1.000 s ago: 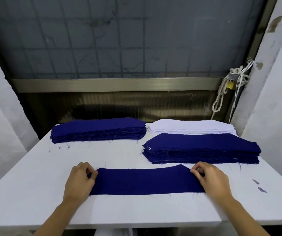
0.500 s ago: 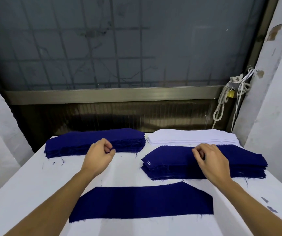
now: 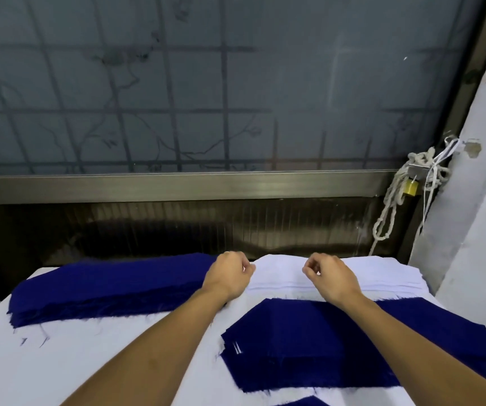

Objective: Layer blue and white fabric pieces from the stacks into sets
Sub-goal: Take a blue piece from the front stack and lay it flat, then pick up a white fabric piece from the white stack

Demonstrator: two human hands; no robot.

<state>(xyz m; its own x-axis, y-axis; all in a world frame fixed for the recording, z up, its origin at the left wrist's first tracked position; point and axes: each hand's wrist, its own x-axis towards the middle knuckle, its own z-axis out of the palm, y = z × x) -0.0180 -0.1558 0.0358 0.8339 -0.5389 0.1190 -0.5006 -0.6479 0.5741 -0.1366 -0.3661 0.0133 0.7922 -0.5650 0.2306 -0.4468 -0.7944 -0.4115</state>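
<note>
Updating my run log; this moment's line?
left hand: fingers curled at left end of white fabric-piece stack | right hand: fingers curled above its middle | grip: unclear

Left hand [image 3: 230, 276] and right hand [image 3: 328, 275], fingers curled, reach over the white stack [image 3: 382, 273] on the table [image 3: 60, 364].

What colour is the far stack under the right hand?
The far stack is white; the head view shows it best.

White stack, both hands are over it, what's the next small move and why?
Probably pinch the top white sheet and lift it: left hand and right hand hover with curled fingers at the white stack, no sheet raised, and a lone blue piece waits at the near edge.
</note>
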